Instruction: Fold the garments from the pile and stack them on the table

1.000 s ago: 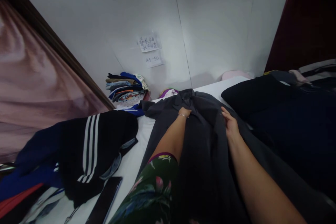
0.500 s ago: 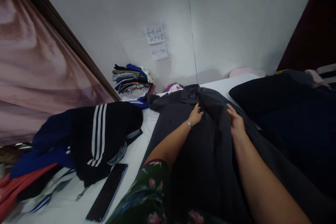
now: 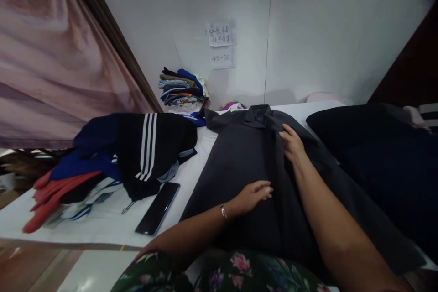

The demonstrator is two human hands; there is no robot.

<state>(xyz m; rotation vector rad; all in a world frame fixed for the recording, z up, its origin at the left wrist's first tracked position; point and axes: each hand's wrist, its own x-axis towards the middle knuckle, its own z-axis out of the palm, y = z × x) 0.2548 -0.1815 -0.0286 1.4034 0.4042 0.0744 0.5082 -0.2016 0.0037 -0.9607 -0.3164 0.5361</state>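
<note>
A dark grey collared coat [image 3: 236, 159] lies spread over the white table in front of me, its collar at the far end and a darker front opening running down the middle. My left hand [image 3: 255, 195] is at the coat's middle, fingers drawn together at the edge of the front opening. Higher up, my right hand [image 3: 293, 143] rests on the coat's right front, just below the collar, with its fingers stretched out. The coat's lower end is partly hidden by my arms and floral clothing.
Left of the coat lie a phone [image 3: 158, 208] and a heap with a black striped garment [image 3: 132, 150] and a red one [image 3: 65, 191]. A folded clothes stack [image 3: 183, 89] stands by the wall. Dark navy clothing [image 3: 383, 159] is piled at right. Paper signs [image 3: 222, 43] hang on the wall.
My left hand has moved down the coat from near the collar to its middle. My right hand has moved slightly up and left. The view has shifted, showing the table's front edge.
</note>
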